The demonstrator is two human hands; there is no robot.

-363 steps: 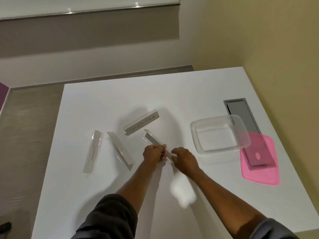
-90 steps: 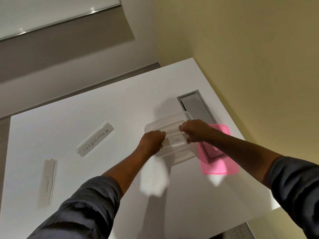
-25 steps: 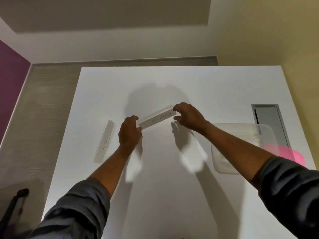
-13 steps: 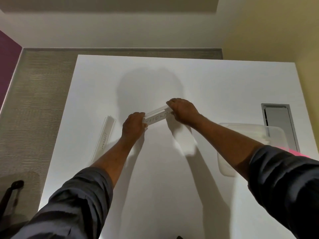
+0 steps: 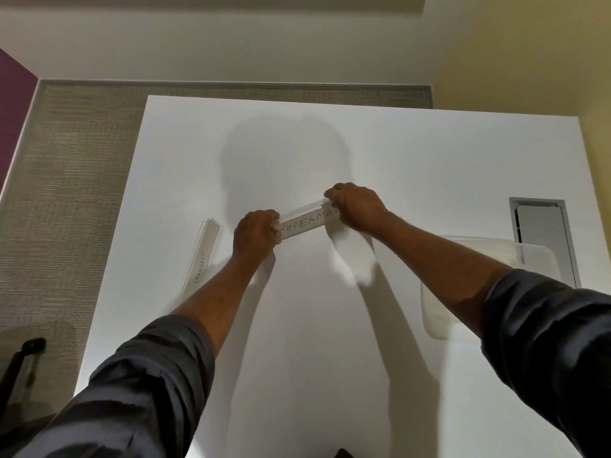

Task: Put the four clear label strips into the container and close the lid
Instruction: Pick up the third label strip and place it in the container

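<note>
A clear label strip marked SUPERMAN [image 5: 305,220] is held at the middle of the white table [image 5: 330,342]. My left hand [image 5: 255,233] grips its left end and my right hand [image 5: 357,204] grips its right end. A second clear strip marked ELEPHANT [image 5: 201,259] lies flat to the left, near the table's left edge, apart from both hands. The clear container [image 5: 535,256] stands at the right, partly hidden behind my right forearm; what it holds cannot be made out. The pink lid is out of view.
A grey metal hatch [image 5: 542,233] is set into the tabletop at the far right, just behind the container. A yellow wall runs along the right side. Grey carpet lies to the left, with a dark object [image 5: 23,355] at the lower left.
Both hands have closed on the two ends of the SUPERMAN strip; one second ago they were only reaching it. The ELEPHANT strip has not moved.
</note>
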